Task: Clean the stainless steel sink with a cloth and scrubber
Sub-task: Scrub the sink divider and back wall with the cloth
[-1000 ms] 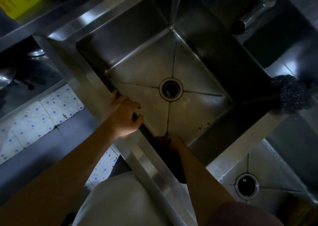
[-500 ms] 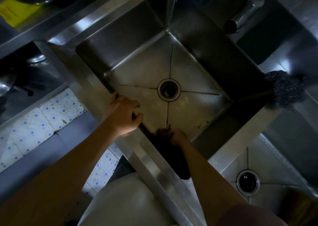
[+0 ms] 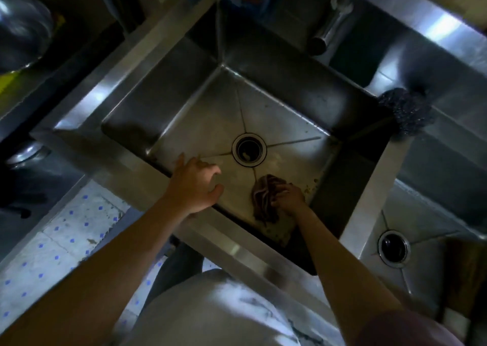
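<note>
The person's right hand (image 3: 288,198) reaches down into the square stainless steel sink (image 3: 147,100) and grips a crumpled reddish-brown cloth (image 3: 264,197), fingers curled round its folds. The cloth lies on the sink floor close to the near wall, between the round drain (image 3: 249,149) at the centre and the near right corner, where small brownish specks dot the steel. The left hand (image 3: 196,185) hangs over the near rim of the sink with fingers spread and loosely bent, holding nothing; whether it touches the rim cannot be told. A dark, wiry steel-wool scrubber (image 3: 405,111) sits on the sink's right rim at its far end, on the divider shared with a second steel basin (image 3: 434,266), well apart from both hands. That basin has its own round drain (image 3: 394,248). A metal tap spout (image 3: 329,27) juts over the far right corner of the sink. Pale floor tiles with blue dots (image 3: 60,243) show below the left forearm.
</note>
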A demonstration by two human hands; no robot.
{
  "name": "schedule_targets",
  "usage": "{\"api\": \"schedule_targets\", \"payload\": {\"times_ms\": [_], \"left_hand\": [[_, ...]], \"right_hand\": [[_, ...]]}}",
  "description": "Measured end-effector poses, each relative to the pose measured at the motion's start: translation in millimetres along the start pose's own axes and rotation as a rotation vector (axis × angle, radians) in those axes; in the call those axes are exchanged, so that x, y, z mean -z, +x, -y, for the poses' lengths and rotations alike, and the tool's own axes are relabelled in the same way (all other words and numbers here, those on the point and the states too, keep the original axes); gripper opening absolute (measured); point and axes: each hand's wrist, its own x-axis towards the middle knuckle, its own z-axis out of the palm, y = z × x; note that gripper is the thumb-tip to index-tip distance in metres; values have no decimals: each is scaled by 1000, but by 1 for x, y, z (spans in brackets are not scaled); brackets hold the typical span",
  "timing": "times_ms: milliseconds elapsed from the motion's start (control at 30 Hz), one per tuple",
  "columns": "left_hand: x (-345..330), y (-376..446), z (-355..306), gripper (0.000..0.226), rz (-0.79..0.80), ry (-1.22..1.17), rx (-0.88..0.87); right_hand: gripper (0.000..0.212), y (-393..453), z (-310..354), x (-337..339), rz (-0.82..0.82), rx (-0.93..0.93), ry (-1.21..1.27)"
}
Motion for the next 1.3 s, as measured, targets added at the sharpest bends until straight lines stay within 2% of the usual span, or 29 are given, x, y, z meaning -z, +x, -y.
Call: {"api": "schedule_targets", "payload": {"times_ms": [167, 300, 333, 433, 467, 500, 567, 633, 800, 967, 1067, 1133, 1300], "left_hand": [[7, 28, 4, 39, 95, 100, -144], [9, 54, -1, 36, 184, 243, -235], [9, 59, -2, 36, 205, 269, -251], [9, 78, -7, 37, 214, 352, -321], [9, 82, -9, 37, 239, 384, -336], [9, 85, -12, 37, 244, 417, -370], [10, 94, -19, 35, 249, 484, -452], [10, 107, -22, 33, 285, 509, -505], [-5, 138, -27, 36, 351, 559, -709], [-37, 160, -33, 48, 453, 410, -834], [-55, 157, -35, 46, 445, 430, -908], [-67, 151, -38, 52, 454, 466, -955], [-108, 137, -50, 68, 481, 463, -1240]], "right_hand": [[47, -27, 16, 16, -53, 17, 170], [62, -41, 15, 34, -118, 72, 88], [59, -43, 14, 39, -124, 59, 99], [24, -46, 17, 51, -187, 96, 80], [19, -48, 16, 52, -194, 111, 73], [22, -49, 17, 53, -226, 112, 60], [52, -52, 22, 51, -266, 109, 89], [64, -59, 27, 50, -307, 73, 63], [54, -87, 20, 39, -491, 47, 15], [48, -116, 24, 24, -729, -17, 75], [51, -135, 27, 19, -767, -53, 37], [55, -145, 22, 15, -786, -93, -9], [67, -159, -6, 8, -856, -246, -181]]}}
